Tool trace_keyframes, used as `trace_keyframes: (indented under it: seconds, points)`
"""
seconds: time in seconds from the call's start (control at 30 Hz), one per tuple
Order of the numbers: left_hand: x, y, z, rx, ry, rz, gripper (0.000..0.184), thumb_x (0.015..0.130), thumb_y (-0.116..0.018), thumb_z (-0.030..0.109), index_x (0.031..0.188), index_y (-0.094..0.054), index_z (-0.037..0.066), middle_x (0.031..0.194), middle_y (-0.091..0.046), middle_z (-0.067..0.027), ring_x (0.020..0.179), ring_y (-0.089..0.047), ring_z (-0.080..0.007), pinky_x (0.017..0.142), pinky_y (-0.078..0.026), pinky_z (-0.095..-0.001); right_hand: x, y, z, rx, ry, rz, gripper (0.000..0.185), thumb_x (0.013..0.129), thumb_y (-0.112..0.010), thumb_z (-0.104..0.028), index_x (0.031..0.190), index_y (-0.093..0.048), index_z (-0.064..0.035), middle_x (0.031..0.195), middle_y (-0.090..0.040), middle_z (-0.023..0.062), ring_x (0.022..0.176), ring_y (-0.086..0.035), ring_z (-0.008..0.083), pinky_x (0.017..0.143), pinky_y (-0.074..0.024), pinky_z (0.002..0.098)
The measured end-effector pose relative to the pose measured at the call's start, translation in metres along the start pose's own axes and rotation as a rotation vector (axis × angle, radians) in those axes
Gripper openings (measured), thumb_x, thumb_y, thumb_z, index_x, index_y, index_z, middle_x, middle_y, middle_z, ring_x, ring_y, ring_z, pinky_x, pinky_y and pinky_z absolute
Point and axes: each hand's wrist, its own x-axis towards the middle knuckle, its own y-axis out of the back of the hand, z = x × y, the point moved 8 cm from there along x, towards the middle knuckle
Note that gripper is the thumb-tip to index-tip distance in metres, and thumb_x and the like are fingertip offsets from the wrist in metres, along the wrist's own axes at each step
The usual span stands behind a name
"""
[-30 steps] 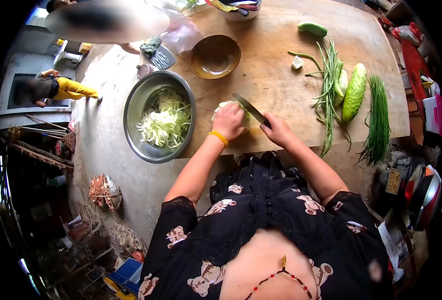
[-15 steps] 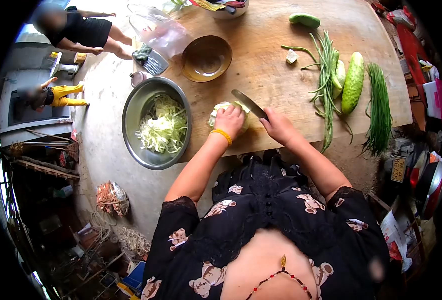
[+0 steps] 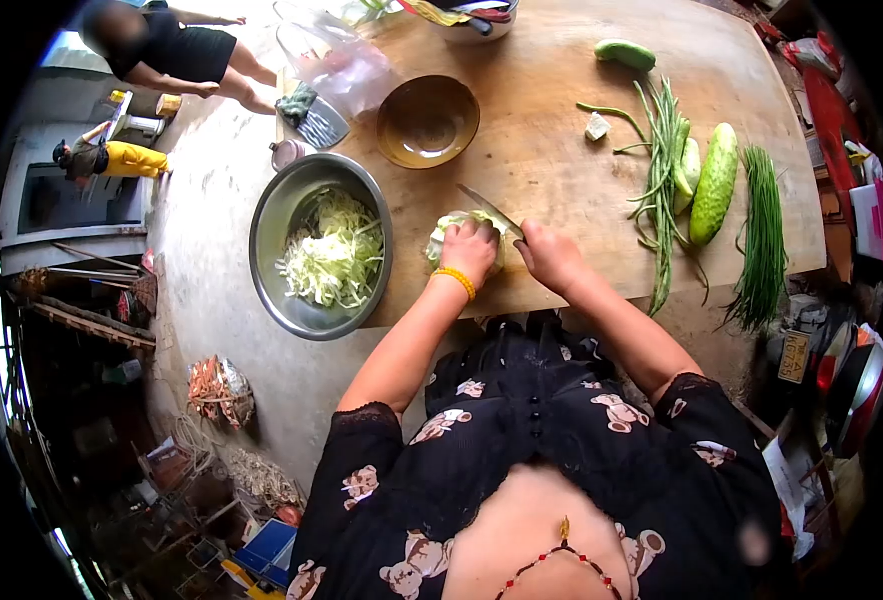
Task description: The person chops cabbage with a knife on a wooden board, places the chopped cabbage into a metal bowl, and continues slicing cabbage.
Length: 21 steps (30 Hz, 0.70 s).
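My left hand [image 3: 469,252] presses down on a piece of pale green cabbage [image 3: 441,236] near the table's front edge, fingers curled over it. In my right hand [image 3: 552,258] is the handle of a kitchen knife [image 3: 486,207]; its blade slants up and left over the cabbage, seen almost edge-on. Whether the blade touches the cabbage I cannot tell. Left of my hands a steel bowl [image 3: 259,262] holds a heap of shredded cabbage [image 3: 334,250].
Behind the cabbage on the wooden table [image 3: 552,120] is a brown bowl [image 3: 428,122]. Long beans [image 3: 660,190], a large cucumber [image 3: 714,185], a smaller cucumber [image 3: 625,54] and chives [image 3: 762,235] lie rightward. Two people stand beyond the table at the left.
The knife blade has turned from showing its flat side to nearly edge-on and lies closer over the cabbage. My view has shifted slightly, and the person in yellow trousers has changed posture.
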Motion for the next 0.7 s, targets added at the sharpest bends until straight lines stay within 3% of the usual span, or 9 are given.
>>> trace_keyframes:
  seconds: [0.1, 0.17, 0.23, 0.37, 0.43, 0.5, 0.63, 0.67, 0.7]
  points:
    - [0.001, 0.002, -0.001, -0.058, -0.001, -0.076, 0.021, 0.07, -0.056, 0.022, 0.089, -0.059, 0.015, 0.095, -0.052, 0.0003, 0.095, -0.046, -0.0192, 0.074, -0.036, -0.0361, 0.002, -0.003, -0.003, -0.041, 0.078, 0.054, 0.021, 0.081, -0.051, -0.022, 0.09, -0.044, -0.0037, 0.078, -0.057, 0.0208, 0.075, -0.056, 0.0387, 0.064, -0.0452, 0.0462]
    - [-0.003, -0.003, 0.0, -0.035, -0.003, -0.003, 0.016, 0.071, -0.053, 0.02, 0.085, -0.06, 0.016, 0.09, -0.052, 0.0006, 0.093, -0.046, -0.0183, 0.072, -0.036, -0.0356, 0.005, -0.007, 0.0, -0.026, 0.058, -0.054, 0.022, 0.081, -0.051, -0.021, 0.091, -0.043, -0.0036, 0.077, -0.057, 0.0215, 0.076, -0.056, 0.0392, 0.065, -0.0448, 0.0468]
    - [0.0, -0.001, -0.001, 0.003, -0.022, 0.035, 0.041, 0.057, -0.07, 0.035, 0.091, -0.057, 0.015, 0.095, -0.049, -0.0009, 0.096, -0.045, -0.0202, 0.074, -0.038, -0.0376, 0.003, 0.002, -0.006, -0.014, 0.062, -0.018, 0.021, 0.081, -0.051, -0.021, 0.09, -0.043, -0.0038, 0.078, -0.057, 0.0217, 0.076, -0.056, 0.0394, 0.065, -0.0446, 0.0469]
    - [0.0, -0.006, -0.002, -0.04, 0.003, -0.104, 0.048, 0.056, -0.07, 0.035, 0.098, -0.056, 0.015, 0.1, -0.049, -0.0009, 0.098, -0.044, -0.0205, 0.076, -0.037, -0.0374, 0.003, -0.013, 0.007, -0.02, 0.105, 0.009, 0.022, 0.079, -0.054, -0.021, 0.087, -0.043, -0.0029, 0.075, -0.056, 0.0217, 0.072, -0.054, 0.0409, 0.063, -0.0437, 0.0469]
    - [-0.004, -0.01, -0.001, -0.039, -0.028, -0.076, 0.048, 0.056, -0.069, 0.035, 0.098, -0.056, 0.014, 0.099, -0.049, -0.0013, 0.098, -0.044, -0.0206, 0.075, -0.037, -0.0374, 0.003, 0.001, -0.007, -0.046, 0.186, 0.019, 0.022, 0.079, -0.054, -0.02, 0.088, -0.043, -0.0029, 0.076, -0.056, 0.0224, 0.073, -0.054, 0.0411, 0.062, -0.0434, 0.0471]
    - [-0.001, -0.005, -0.002, 0.007, -0.015, 0.082, 0.046, 0.057, -0.069, 0.034, 0.096, -0.056, 0.013, 0.099, -0.049, -0.0019, 0.098, -0.044, -0.0206, 0.075, -0.037, -0.0372, 0.007, 0.008, -0.005, 0.007, 0.067, -0.076, 0.02, 0.079, -0.053, -0.02, 0.087, -0.044, -0.0035, 0.079, -0.057, 0.0213, 0.076, -0.055, 0.0397, 0.065, -0.0437, 0.0462]
    - [-0.001, 0.001, -0.005, -0.065, 0.011, 0.01, 0.041, 0.06, -0.068, 0.036, 0.092, -0.056, 0.013, 0.097, -0.05, -0.0024, 0.097, -0.044, -0.021, 0.074, -0.038, -0.0373, 0.01, -0.002, 0.003, 0.039, 0.138, 0.025, 0.02, 0.079, -0.053, -0.02, 0.086, -0.045, -0.0031, 0.079, -0.056, 0.0224, 0.075, -0.055, 0.0401, 0.064, -0.0434, 0.0464]
    - [-0.002, 0.009, -0.004, -0.048, -0.01, 0.017, 0.027, 0.069, -0.06, 0.031, 0.09, -0.059, 0.013, 0.094, -0.053, -0.0026, 0.094, -0.047, -0.0208, 0.073, -0.039, -0.0375, 0.016, -0.001, 0.005, 0.029, 0.137, -0.015, 0.019, 0.079, -0.053, -0.02, 0.085, -0.045, -0.003, 0.078, -0.056, 0.0227, 0.074, -0.054, 0.0401, 0.063, -0.0432, 0.0461]
    - [-0.007, 0.008, 0.002, -0.046, -0.008, 0.015, 0.027, 0.069, -0.06, 0.031, 0.09, -0.059, 0.013, 0.094, -0.053, -0.0026, 0.094, -0.047, -0.0208, 0.073, -0.039, -0.0375, 0.015, -0.005, 0.006, 0.029, 0.128, -0.065, 0.019, 0.079, -0.052, -0.019, 0.084, -0.045, -0.0028, 0.078, -0.055, 0.023, 0.074, -0.054, 0.0401, 0.062, -0.043, 0.0459]
